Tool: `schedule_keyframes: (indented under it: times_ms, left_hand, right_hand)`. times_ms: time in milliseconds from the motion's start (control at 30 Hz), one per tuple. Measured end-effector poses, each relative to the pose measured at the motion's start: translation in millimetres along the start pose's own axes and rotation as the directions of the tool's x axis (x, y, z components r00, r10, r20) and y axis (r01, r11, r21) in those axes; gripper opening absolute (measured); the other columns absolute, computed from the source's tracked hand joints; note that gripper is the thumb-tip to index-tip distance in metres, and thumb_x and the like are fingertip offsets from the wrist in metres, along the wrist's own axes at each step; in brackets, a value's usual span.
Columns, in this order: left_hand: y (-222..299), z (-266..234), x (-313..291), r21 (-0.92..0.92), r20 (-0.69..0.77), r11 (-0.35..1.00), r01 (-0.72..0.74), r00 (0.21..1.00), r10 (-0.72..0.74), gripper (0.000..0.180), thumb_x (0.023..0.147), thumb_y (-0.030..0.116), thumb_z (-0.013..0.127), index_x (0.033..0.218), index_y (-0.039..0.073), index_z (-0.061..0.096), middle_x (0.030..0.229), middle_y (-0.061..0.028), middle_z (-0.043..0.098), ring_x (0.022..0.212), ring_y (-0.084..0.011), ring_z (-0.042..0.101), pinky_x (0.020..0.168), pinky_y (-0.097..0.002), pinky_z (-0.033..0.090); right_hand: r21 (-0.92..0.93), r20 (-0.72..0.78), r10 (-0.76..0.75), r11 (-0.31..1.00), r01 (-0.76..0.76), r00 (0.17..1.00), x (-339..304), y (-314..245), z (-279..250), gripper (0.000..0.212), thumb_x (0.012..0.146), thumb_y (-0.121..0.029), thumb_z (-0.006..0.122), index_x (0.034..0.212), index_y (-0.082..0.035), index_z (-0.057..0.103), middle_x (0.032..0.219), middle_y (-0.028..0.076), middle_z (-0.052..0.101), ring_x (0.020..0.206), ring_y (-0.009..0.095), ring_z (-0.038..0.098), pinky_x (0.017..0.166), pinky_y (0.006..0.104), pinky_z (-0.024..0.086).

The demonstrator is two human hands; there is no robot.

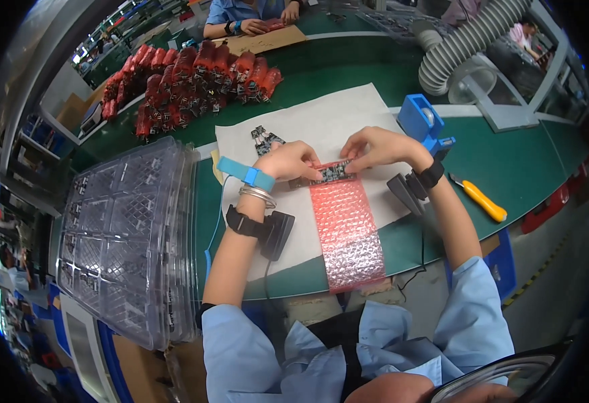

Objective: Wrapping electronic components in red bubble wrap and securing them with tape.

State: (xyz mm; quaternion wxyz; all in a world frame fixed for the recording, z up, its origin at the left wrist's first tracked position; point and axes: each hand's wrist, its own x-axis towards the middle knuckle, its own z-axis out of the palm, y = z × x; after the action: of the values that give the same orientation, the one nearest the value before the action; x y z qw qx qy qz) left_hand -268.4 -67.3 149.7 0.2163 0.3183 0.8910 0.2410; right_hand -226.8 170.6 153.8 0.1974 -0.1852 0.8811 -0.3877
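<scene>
A strip of pink-red bubble wrap (348, 228) runs from the white paper sheet (308, 114) toward me and over the table's near edge. Across its far end lies a green-black circuit board (335, 172). My left hand (289, 161) is closed on the board's left end, thumb on top. At the right end, the thumb and fingers of my right hand (380, 149) pinch the board and the wrap's edge. More circuit boards (262, 138) rest on the paper just beyond my left hand, partly hidden by it. A blue wrist strap (247, 173) circles my left wrist.
Stacked clear plastic trays (126, 228) with boards stand at left. Many red-wrapped bundles (200, 77) are piled at the far left. A blue tape dispenser (421, 119) and orange-handled cutter (482, 199) lie right, near a flexible duct (466, 47). Across the bench, a co-worker's hands (267, 25) handle a red bundle.
</scene>
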Motion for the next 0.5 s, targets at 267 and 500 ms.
schedule_keyframes:
  times_ms: [267,500]
  left_hand:
    - [-2.7,14.0,-16.2,0.036,-0.114,0.982,-0.185,0.976,0.188,0.034,0.071,0.023,0.080,0.094,0.008,0.059,0.085,-0.0037,0.060,0.083,-0.0174,0.056,0.091,-0.0322,0.033]
    - [-12.0,45.9,-17.0,0.175,-0.335,0.922,-0.346,0.859,0.386,0.038,0.072,0.025,0.077,0.094,0.011,0.050,0.088,-0.0056,0.049,0.095,-0.0220,0.049,0.095,-0.0382,0.026]
  right_hand:
    - [-0.416,-0.148,-0.318,0.879,0.233,0.937,-21.3,-18.4,24.4,0.027,0.073,-0.020,0.073,0.092,-0.004,0.063,0.080,0.007,0.061,0.081,0.023,0.060,0.106,0.0435,0.038]
    - [-0.455,-0.274,-0.447,0.840,0.295,0.851,-30.5,-16.0,47.6,0.023,0.073,-0.005,0.071,0.089,-0.002,0.055,0.090,0.010,0.057,0.087,0.027,0.060,0.099,0.0410,0.043]
